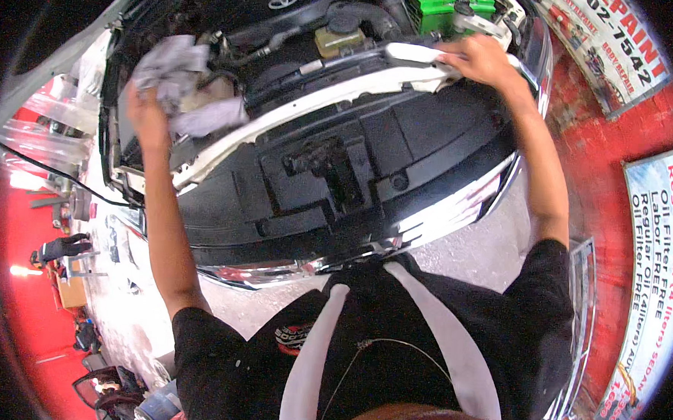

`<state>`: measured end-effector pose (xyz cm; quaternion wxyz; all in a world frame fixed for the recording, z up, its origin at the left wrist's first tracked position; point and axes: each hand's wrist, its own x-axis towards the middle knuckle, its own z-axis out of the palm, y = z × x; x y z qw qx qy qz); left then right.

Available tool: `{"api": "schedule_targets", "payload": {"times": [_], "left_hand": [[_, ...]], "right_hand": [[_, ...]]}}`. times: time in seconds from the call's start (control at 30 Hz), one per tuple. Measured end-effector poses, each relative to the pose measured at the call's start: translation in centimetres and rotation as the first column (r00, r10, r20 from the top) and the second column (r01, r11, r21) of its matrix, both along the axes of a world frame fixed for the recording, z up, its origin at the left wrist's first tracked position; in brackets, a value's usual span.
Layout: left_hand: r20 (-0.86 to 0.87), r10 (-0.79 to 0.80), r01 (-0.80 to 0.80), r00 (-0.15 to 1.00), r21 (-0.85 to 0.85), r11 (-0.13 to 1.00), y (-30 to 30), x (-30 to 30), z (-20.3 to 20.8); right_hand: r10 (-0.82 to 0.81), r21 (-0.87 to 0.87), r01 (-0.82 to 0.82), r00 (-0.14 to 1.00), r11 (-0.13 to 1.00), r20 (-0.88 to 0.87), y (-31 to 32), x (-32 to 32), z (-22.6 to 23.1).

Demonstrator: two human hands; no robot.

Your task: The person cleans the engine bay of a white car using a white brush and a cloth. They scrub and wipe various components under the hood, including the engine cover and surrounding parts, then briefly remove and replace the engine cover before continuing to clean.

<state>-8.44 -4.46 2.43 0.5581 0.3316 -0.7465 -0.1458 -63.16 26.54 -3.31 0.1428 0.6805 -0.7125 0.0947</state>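
At the left side of an open car engine bay, my left hand [149, 120] is closed on a crumpled light-grey rag [173, 68], which hangs over the parts there. A second pale fold of cloth [208, 117] lies close beside it, and I cannot tell whether it is the same rag. Over on the right, my right hand [477, 63] has its fingers closed at the end of a smooth white oblong piece [412, 53]. That piece lies along the front edge of the bay, above the white front crossbar [311, 111]. Its exact kind does not show.
Behind my right hand sits a green car battery [434, 10]. A yellowish reservoir [339, 43] stands mid-bay. The black front panel [400, 149] and chrome bumper [458, 209] lie between me and the bay. Signboards [648, 287] line the red wall; another person [62, 249] is far left.
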Motion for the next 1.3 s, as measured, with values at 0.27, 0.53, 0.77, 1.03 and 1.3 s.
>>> {"api": "schedule_targets", "payload": {"times": [0.27, 0.53, 0.77, 1.03, 1.3], "left_hand": [[-0.59, -0.07, 0.274, 0.804, 0.263, 0.925, 5.3, 9.4, 3.6], [-0.821, 0.035, 0.458, 0.57, 0.353, 0.816, 4.7, 20.8, -1.6], [-0.819, -0.029, 0.451, 0.573, 0.286, 0.845, 5.0, 16.1, -1.5], [-0.874, 0.124, 0.434, 0.47, 0.351, 0.83, 3.9, 15.0, -1.7], [-0.893, -0.036, 0.486, 0.448, 0.21, 0.849, 3.8, 15.9, -4.9]], "right_hand": [[0.424, -0.067, -0.432, 0.9, 0.9, -0.101, -13.0, 17.0, 0.2], [0.18, 0.013, -0.184, 0.94, 0.983, -0.288, -5.5, 8.1, -0.6], [0.36, -0.04, -0.44, 0.78, 0.897, -0.512, -9.5, 12.9, -2.1], [0.414, -0.164, -0.454, 0.882, 0.876, -0.226, -12.0, 19.5, -3.8], [0.334, -0.085, -0.392, 0.863, 0.916, -0.379, -4.2, 7.0, -1.9]]}}
